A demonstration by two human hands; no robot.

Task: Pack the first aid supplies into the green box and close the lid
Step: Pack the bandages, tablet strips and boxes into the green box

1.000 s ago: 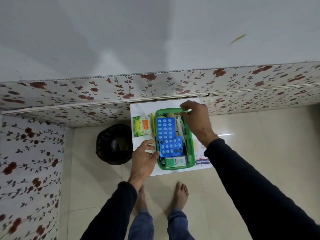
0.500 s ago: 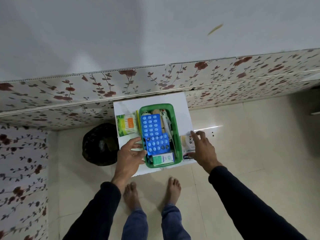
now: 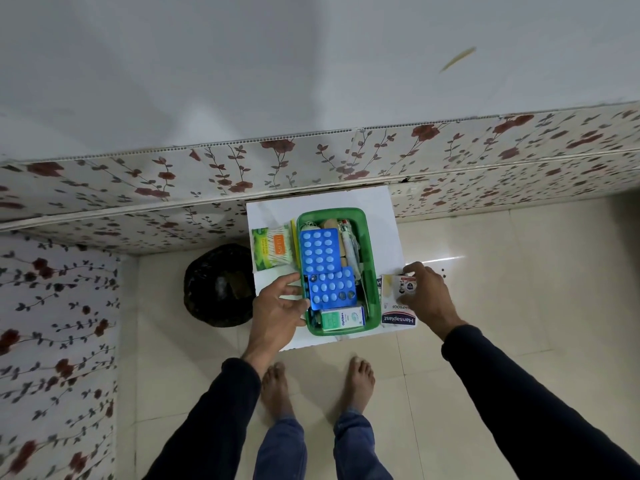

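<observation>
The green box (image 3: 370,258) stands open on a small white table (image 3: 388,216). Inside lie two blue pill blister packs (image 3: 320,252), a green-and-white carton (image 3: 341,318), a tube and other supplies. My left hand (image 3: 280,306) rests against the box's left near wall, fingers spread. To the right of the box, my right hand (image 3: 424,292) pinches a small white packet (image 3: 398,287) lying over a Hansaplast plaster box (image 3: 398,319). A green and orange cotton bud pack (image 3: 272,247) lies left of the box. No lid can be made out.
A black bin bag (image 3: 218,285) sits on the tiled floor left of the table. A floral wall panel (image 3: 311,161) runs right behind the table. My bare feet (image 3: 360,379) stand just before the table's near edge.
My right hand left the far end of the box, came down to the table's right side and took hold of the small white packet. My left hand stayed at the box.
</observation>
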